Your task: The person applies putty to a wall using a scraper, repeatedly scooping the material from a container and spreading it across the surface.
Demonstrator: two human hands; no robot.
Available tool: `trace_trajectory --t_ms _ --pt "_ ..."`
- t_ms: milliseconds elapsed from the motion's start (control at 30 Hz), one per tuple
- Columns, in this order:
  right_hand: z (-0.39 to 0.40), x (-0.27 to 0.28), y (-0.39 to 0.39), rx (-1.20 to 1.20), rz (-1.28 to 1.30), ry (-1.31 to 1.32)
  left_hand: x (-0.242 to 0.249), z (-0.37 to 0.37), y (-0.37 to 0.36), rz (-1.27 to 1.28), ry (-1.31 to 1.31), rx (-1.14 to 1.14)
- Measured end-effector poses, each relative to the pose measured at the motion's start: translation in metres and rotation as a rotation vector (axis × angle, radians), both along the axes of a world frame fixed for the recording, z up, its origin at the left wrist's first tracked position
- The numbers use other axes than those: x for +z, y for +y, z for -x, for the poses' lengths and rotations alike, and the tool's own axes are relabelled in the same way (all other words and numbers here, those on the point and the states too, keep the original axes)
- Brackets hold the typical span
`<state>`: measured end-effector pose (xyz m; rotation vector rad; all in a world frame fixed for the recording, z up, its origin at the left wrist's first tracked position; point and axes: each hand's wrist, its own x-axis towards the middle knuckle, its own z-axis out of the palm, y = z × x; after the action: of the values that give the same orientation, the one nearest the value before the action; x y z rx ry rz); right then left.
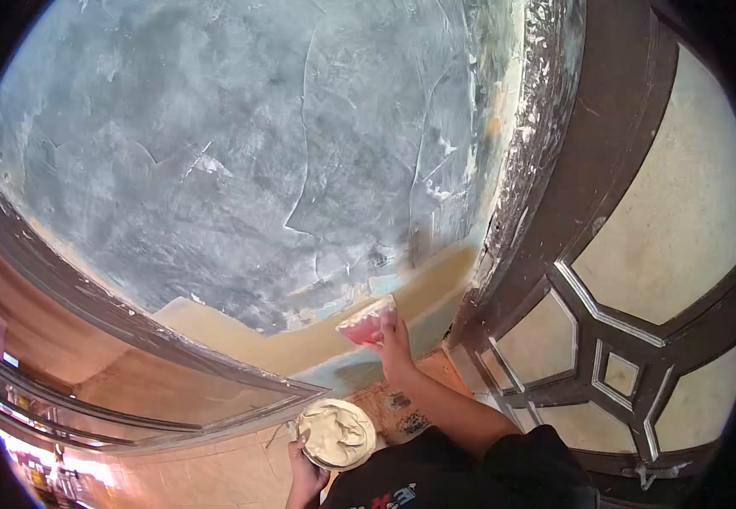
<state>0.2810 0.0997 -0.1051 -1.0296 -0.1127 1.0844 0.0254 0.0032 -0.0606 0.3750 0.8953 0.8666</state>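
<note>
In my right hand (pixel 396 346) is a pink putty spreader (pixel 370 329), its upper edge loaded with white paste. The hand is closed round it, close over the yellowish lower strip of the wall (pixel 241 339). Lower down, my left hand (pixel 304 465) grips the side of a round tub (pixel 326 464). Cream-coloured putty (pixel 334 431) with a swirled surface fills the tub. Above the spreader, the grey plastered wall (pixel 232 170) carries ridges, scrapes and a few white patches.
A dark brown panelled door (pixel 614 212) with cream panels stands at the right, beside a chipped, flaking wall edge (pixel 538 110). Brown trim (pixel 130 301) runs along the wall's lower left. Below lies a tiled floor (pixel 215 471); a stained reddish patch (pixel 402 403) lies near my right forearm.
</note>
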Motion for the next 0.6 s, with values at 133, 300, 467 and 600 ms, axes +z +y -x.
trace_trajectory --t_ms 133,300,467,600 --pt "-0.007 -0.011 0.012 0.029 -0.091 -0.106 0.004 -0.007 0.001 0.033 0.022 0.0" --pt "-0.007 -0.048 -0.009 0.04 0.086 -0.055 0.007 -0.016 0.002 -0.044 -0.005 -0.008" --pt "-0.012 -0.002 -0.002 0.037 -0.03 -0.086 0.012 -0.025 0.004 -0.049 -0.037 0.012" --pt "-0.027 -0.038 0.008 0.011 -0.082 -0.187 0.012 -0.031 0.005 -0.105 -0.078 0.033"
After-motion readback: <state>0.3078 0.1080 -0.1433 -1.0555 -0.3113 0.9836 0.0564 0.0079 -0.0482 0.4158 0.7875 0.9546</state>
